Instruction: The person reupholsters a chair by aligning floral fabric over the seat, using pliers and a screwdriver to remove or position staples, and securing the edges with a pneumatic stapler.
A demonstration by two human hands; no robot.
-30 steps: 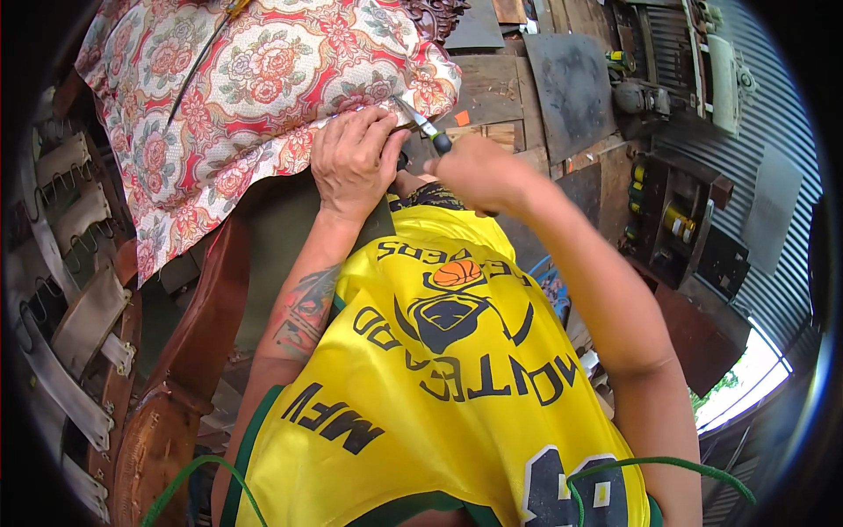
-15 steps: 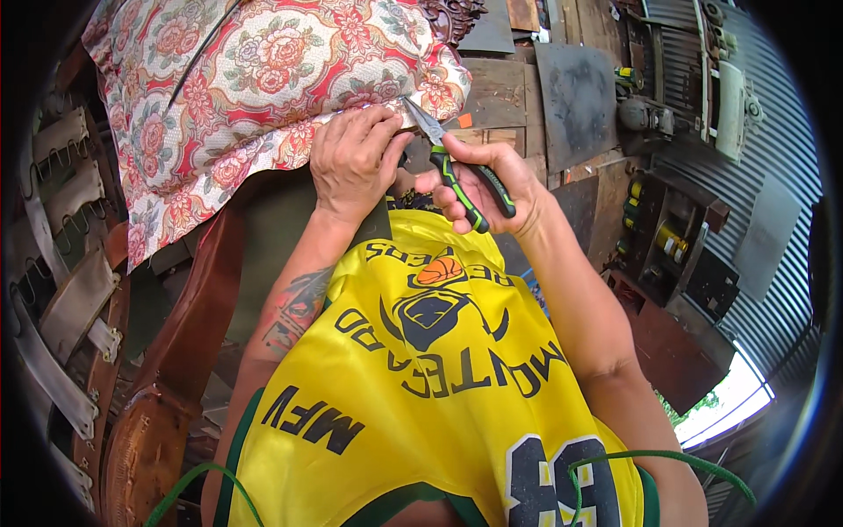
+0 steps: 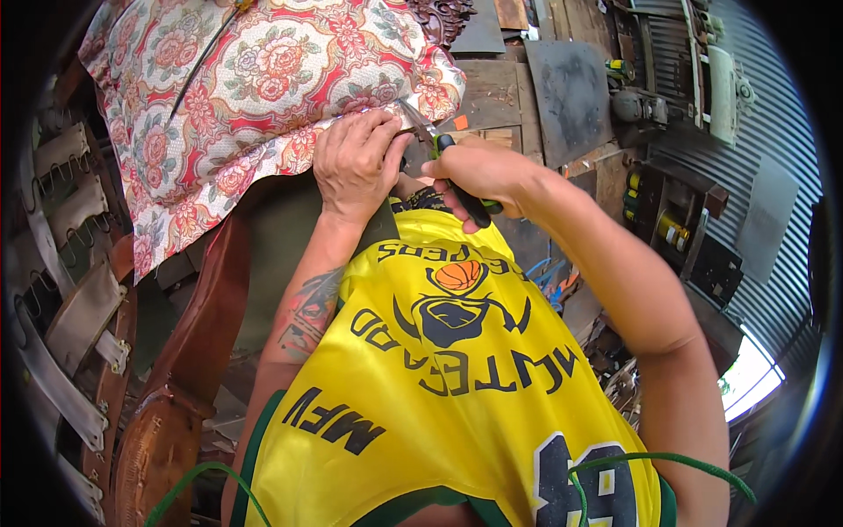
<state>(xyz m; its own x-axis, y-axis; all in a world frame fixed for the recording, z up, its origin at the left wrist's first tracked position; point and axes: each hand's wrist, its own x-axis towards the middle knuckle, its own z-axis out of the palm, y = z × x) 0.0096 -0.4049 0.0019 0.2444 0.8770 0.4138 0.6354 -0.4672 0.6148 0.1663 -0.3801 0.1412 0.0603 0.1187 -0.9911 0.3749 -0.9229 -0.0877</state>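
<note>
Pinching the hem of the floral upholstery fabric [image 3: 263, 79] with the left hand [image 3: 356, 162], the right hand [image 3: 479, 171] closed around pliers [image 3: 448, 171].
Soft, limp cloth draped over the wooden chair frame [image 3: 189, 334] likely slips; holding it right beside the plier tips seems best.

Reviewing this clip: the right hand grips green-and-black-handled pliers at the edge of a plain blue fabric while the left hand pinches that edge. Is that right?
Not quite: the fabric is not plain blue. The head view shows a floral print, red and pink flowers on a pale ground. The rest holds: the right hand grips the green-and-black-handled pliers at its edge, and the left hand pinches that edge.
</note>
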